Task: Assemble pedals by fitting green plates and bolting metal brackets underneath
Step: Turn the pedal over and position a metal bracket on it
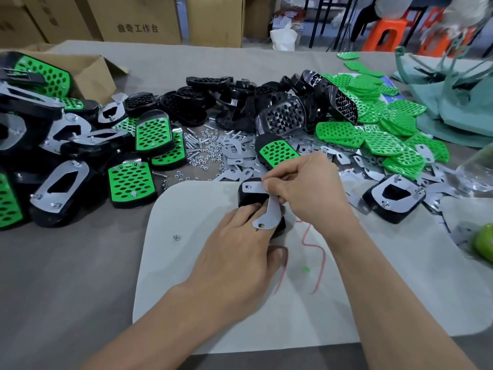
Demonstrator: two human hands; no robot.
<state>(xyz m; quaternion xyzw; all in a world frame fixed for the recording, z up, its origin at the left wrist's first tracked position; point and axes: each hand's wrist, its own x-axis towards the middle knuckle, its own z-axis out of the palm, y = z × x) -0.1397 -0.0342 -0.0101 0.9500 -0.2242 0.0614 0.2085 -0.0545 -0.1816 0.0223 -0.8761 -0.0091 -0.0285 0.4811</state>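
Note:
A black pedal (250, 197) lies underside up on the white mat (192, 263). My left hand (234, 252) grips its near end, with fingers tucked under and into it. My right hand (306, 190) pinches a curved metal bracket (269, 212) and holds it over the pedal's underside. Just behind the hands lies a pedal with a green plate fitted (277, 153). A loose nut (176, 237) rests on the mat to the left.
Finished pedals (133, 182) pile up at the left beside a cardboard box (88, 73). Bare black pedals (266, 108) heap at the back, green plates (386, 134) at the right. Bolts and nuts (202, 148) and loose brackets (234, 153) lie mid-table. A bracketed pedal (394, 198) sits at right.

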